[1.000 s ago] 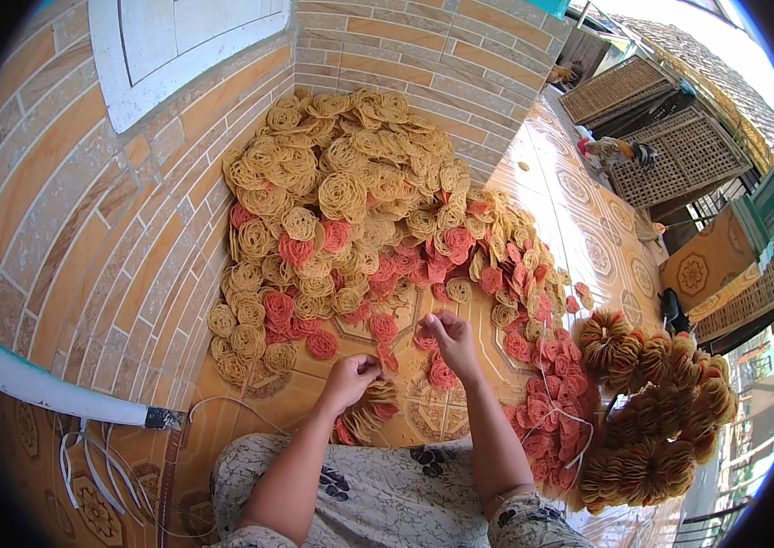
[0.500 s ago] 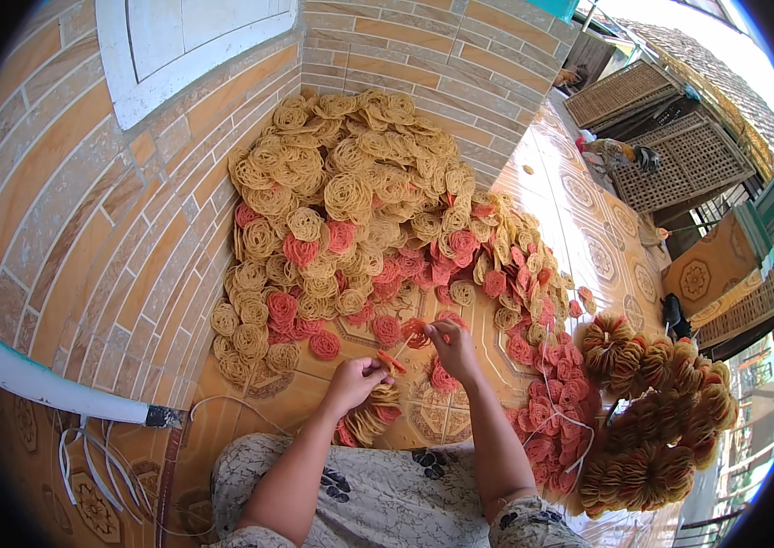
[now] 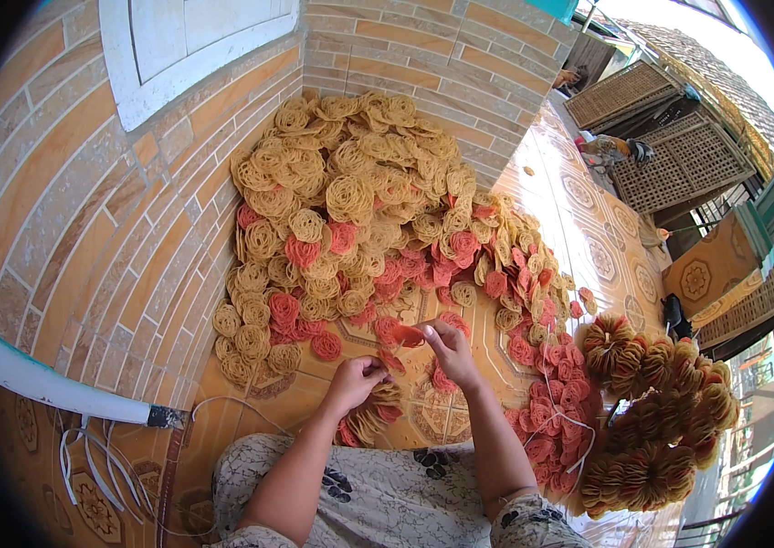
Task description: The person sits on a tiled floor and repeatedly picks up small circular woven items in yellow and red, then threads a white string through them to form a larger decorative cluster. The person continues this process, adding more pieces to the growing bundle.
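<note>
My right hand (image 3: 453, 358) pinches a thin red lacy disc (image 3: 408, 337), seen nearly edge-on, between thumb and fingers. Just left of it, my left hand (image 3: 352, 384) is closed at the top of a bunch of strung yellow and red discs (image 3: 374, 416) hanging over my lap. Another reddish disc (image 3: 391, 362) sits at my left fingertips. The string inside the left fingers is mostly hidden. Single red discs (image 3: 326, 345) lie on the tiled floor in front of my hands.
A large heap of yellow lacy discs (image 3: 350, 196) mixed with red ones fills the wall corner. On the right lie red discs (image 3: 551, 429) with white string across them, beside thick finished-looking coils of strung discs (image 3: 661, 429). A rooster (image 3: 620, 149) stands near woven racks (image 3: 679, 164).
The red disc in my right hand has shifted slightly left and turned more edge-on, nearer the left hand. My left hand stays almost in place.
</note>
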Demonstrator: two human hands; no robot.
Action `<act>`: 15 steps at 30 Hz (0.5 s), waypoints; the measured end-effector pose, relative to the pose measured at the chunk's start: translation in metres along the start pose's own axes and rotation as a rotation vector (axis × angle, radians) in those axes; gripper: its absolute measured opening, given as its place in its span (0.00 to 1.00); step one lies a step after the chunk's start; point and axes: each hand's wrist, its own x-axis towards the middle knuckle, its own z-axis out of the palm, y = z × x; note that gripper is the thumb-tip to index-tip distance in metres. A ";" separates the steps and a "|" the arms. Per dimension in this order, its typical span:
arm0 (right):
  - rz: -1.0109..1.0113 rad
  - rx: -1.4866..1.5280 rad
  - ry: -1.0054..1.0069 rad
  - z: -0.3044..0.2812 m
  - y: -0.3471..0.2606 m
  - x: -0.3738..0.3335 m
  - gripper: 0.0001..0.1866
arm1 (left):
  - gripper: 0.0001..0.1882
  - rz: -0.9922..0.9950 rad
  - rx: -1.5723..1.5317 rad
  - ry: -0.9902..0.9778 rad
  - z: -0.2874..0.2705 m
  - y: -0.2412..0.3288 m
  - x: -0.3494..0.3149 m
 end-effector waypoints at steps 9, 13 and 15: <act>-0.027 -0.059 -0.135 0.025 -0.008 -0.002 0.12 | 0.13 0.029 -0.012 0.032 -0.008 -0.012 0.006; -0.012 -0.254 -0.039 0.037 -0.011 -0.004 0.08 | 0.14 0.133 -0.109 0.222 -0.005 0.000 0.005; -0.078 -0.215 -0.025 0.038 -0.012 -0.005 0.08 | 0.16 0.174 -0.136 0.235 -0.005 0.011 0.004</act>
